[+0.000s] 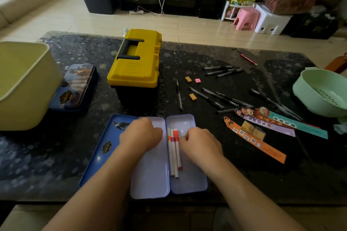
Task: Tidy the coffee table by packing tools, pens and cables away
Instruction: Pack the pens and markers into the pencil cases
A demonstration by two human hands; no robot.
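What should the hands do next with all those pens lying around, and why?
Probably the right hand should reach for the nearest black pen and lay it in the open tin beside the three markers. That hand is already at the tin, the tin has room next to the markers, and many pens lie loose on the table to its right.

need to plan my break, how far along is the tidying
Looks done: the toolbox is closed and three markers lie in the open pencil tin. In hand: left hand and right hand are at that tin. Left: black pens, erasers, a red pencil and bookmarks scattered on the table.
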